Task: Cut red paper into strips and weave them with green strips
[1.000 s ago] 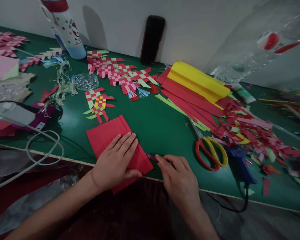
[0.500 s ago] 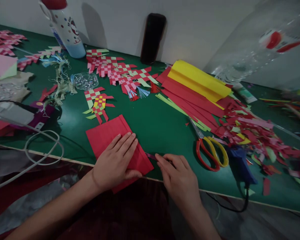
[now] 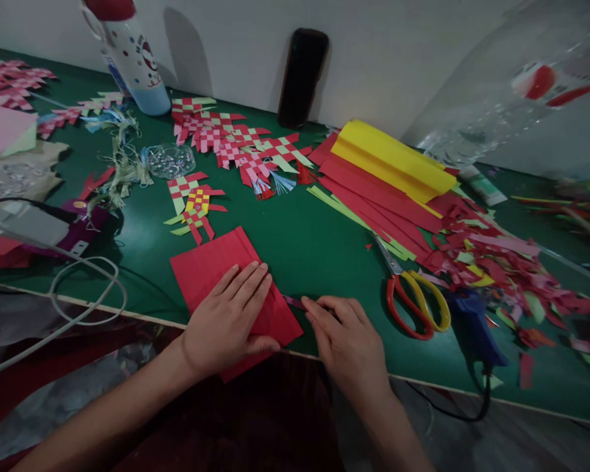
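My left hand (image 3: pixel 233 314) lies flat with fingers stretched over a folded sheet of red paper (image 3: pixel 204 262), pressing it on the table near the front edge. The paper's lower corner hangs past that edge. Just to the right, my right hand (image 3: pixel 349 337) pinches a slim purple tool (image 3: pixel 294 302) that looks like a small knife. Its tip meets the right folded edge of the paper; whether it is between the layers I cannot tell. Above the paper lies a small woven paper fish (image 3: pixel 195 200) in red, yellow and green.
Red-and-yellow scissors (image 3: pixel 415 301) and a blue glue gun (image 3: pixel 479 328) lie right, beside paper scraps (image 3: pixel 501 262). Behind are red strips (image 3: pixel 368 203), yellow paper (image 3: pixel 391 160), woven fish (image 3: pixel 231 141), a bead tray (image 3: pixel 171 160), a phone (image 3: pixel 302 78) and a bottle (image 3: pixel 145 72). A cable (image 3: pixel 86 259) loops left.
My right hand has moved slightly left and up with the purple tool along the paper's right edge. My left hand and the red paper stay almost still.
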Tool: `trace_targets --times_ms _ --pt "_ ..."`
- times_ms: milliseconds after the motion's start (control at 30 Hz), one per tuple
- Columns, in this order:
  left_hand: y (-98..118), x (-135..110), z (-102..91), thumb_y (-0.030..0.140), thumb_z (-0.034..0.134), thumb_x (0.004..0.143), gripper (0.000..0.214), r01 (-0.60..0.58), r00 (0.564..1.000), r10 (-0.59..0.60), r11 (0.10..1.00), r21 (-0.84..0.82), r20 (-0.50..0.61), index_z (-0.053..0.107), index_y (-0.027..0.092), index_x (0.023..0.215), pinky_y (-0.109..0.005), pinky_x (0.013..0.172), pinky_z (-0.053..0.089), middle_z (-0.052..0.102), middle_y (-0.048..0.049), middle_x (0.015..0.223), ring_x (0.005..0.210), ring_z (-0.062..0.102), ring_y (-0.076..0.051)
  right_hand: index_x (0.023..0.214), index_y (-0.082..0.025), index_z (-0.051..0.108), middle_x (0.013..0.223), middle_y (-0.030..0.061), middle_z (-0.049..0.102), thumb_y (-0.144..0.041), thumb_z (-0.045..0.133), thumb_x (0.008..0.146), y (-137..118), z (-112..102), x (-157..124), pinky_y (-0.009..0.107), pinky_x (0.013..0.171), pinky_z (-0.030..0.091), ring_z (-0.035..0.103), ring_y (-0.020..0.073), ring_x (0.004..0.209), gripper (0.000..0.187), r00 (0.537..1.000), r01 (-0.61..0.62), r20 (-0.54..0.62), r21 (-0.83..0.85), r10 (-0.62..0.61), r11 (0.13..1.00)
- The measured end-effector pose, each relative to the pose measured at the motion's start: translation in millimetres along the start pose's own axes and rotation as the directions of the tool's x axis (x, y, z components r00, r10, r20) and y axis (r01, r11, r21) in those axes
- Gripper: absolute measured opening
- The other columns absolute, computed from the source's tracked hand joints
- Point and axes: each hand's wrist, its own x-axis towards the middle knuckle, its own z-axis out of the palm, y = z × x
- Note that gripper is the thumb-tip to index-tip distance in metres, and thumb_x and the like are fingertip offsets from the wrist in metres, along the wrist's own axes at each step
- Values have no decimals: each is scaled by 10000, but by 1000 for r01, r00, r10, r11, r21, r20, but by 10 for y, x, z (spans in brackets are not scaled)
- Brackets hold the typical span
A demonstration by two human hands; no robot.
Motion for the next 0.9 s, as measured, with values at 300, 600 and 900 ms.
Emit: trace_targets --times_ms 300,600,900 --pt "1 -4 6 785 341 839 961 1 1000 -1 1000 -7 5 407 42 1444 -466 1197 226 356 -180 1536 1429 323 -306 1127 -210 705 934 75 664 -171 527 940 13 27 72 317 769 508 568 179 852 260 1000 -7 -16 -5 7 1000" --pt "-101 84 -163 723 350 873 832 -31 997 31 999 5 71 492 94 1398 -462 1124 345 437 -171 1491 1349 433 -314 1114 -215 702 925 67 656 -155 517 942 -13 38 94 301 780 496 571 175 867 260 1000 4 -22 19 -3 1000" --pt "-320 100 -100 747 370 857 858 -41 999 41 999 10 -5 447 113 1430 -477 1181 248 417 -196 1498 1421 339 -317 1117 -192 711 923 81 658 -171 524 941 -15 25 92 319 775 516 583 180 860 258 1000 3 -20 26 -3 1000"
